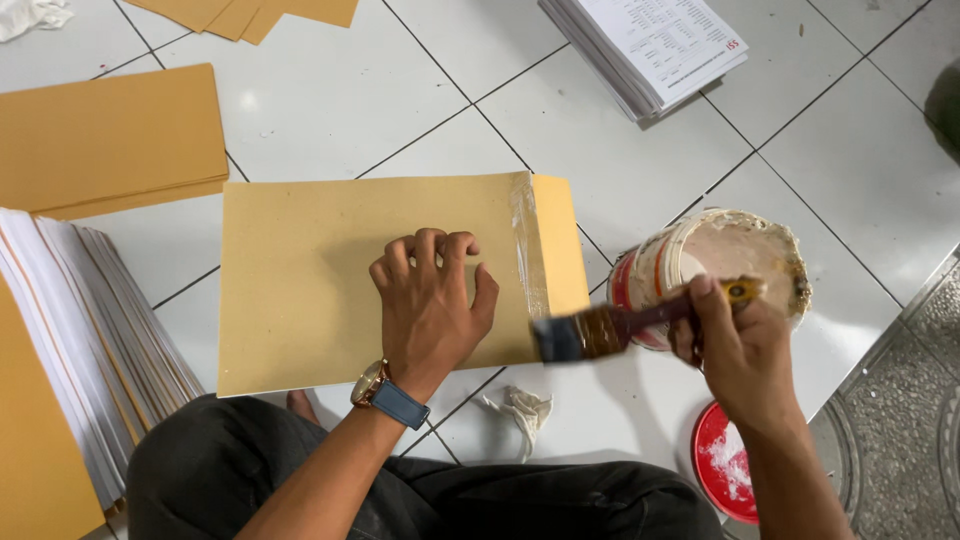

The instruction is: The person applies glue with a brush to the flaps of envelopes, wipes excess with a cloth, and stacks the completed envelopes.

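A big brown paper envelope (320, 285) lies flat on the glossy white floor tiles (640, 170), its open flap (556, 245) shining wet along a glossy strip. The left hand (430, 300) presses on it, knuckles bent and fingertips curled down. The right hand (738, 345) is closed around the handle of a flat brush (600, 330), bristles just beside the flap, over a paste-crusted round pot (715, 265); its red lid (725, 462) lies near.

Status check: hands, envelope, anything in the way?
Left hand pressing brown envelope flat. Right hand holding brush at flap edge. Glue bucket alongside; nothing blocking.
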